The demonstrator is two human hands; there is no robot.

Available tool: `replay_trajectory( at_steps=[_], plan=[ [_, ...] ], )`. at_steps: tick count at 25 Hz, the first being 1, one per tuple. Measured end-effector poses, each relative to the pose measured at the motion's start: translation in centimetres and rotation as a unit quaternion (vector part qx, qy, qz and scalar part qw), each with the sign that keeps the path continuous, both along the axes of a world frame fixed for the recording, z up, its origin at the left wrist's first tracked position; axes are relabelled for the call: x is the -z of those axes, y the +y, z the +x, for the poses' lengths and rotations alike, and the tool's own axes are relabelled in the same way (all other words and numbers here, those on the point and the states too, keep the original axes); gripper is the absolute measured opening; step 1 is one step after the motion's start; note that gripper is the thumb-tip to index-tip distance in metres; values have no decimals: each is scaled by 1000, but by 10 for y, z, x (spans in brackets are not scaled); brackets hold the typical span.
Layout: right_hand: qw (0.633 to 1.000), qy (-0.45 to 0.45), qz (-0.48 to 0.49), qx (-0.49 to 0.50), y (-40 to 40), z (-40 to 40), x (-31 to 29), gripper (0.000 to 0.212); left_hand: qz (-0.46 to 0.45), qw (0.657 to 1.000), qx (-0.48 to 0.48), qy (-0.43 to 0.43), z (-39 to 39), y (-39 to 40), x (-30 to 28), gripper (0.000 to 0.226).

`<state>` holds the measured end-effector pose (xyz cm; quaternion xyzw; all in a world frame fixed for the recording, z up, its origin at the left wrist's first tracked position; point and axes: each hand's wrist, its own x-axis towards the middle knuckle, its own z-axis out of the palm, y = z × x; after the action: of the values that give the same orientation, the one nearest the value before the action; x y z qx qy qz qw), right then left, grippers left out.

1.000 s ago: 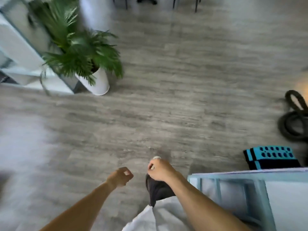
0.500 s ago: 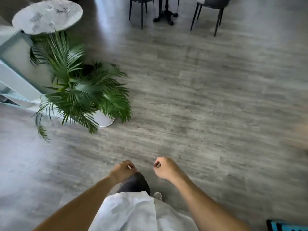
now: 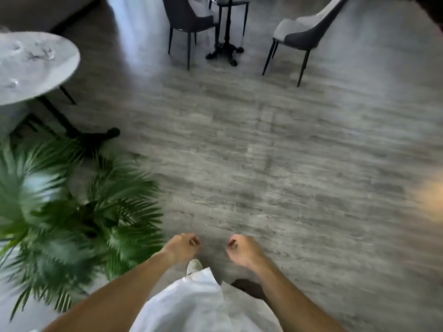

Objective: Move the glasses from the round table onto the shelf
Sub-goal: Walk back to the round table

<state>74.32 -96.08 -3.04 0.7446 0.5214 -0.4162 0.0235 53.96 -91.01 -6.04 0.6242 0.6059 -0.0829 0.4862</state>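
The round marble-topped table (image 3: 60, 68) stands at the upper left on black legs. Faint clear glasses (image 3: 48, 52) show on its top, blurred and hard to count. My left hand (image 3: 183, 246) and my right hand (image 3: 242, 250) hang low in front of me over the floor, both curled into loose fists with nothing in them. Both hands are far from the table. The shelf is out of view.
A leafy potted palm (image 3: 79, 212) fills the lower left, between me and the table. Two dark chairs (image 3: 191, 22) (image 3: 299, 34) and a black pedestal table base (image 3: 225, 50) stand at the top. Grey wood floor (image 3: 287, 164) spreads ahead and right.
The view has swung up and left as I walk: the pale shelf unit and blue crate have dropped out of sight, the round table has come closer, and the palm has slid down the left side.
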Motion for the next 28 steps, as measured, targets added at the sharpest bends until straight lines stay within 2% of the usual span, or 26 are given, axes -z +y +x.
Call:
replay_trajectory(
  at_steps=[6, 8, 11, 15, 19, 22, 26, 28],
  plan=[
    [999, 43, 4, -26, 216, 35, -5, 20, 12, 1000, 3, -1, 43, 210, -1, 11],
    [998, 45, 20, -44, 302, 46, 4, 21, 18, 999, -28, 4, 52, 280, 5, 9],
    [992, 38, 16, -119, 434, 58, 6, 21, 31, 995, -93, 16, 58, 375, 5, 23],
    [973, 31, 6, -228, 581, 53, -20, 16, 28, 975, -220, 22, 49, 468, -15, 15],
    [943, 16, -4, -332, 704, 7, -28, 16, 39, 934, -356, 8, 22, 551, -18, 22],
    [921, 13, 3, -390, 780, -45, -22, 10, 47, 912, -408, 4, -16, 613, -10, 19],
    [898, 10, 14, -441, 891, -136, -25, 20, 61, 883, -465, 2, -90, 702, -8, 22],
    [895, 18, 22, -445, 940, -185, -32, 19, 63, 872, -486, 0, -130, 742, -10, 21]
  ],
)
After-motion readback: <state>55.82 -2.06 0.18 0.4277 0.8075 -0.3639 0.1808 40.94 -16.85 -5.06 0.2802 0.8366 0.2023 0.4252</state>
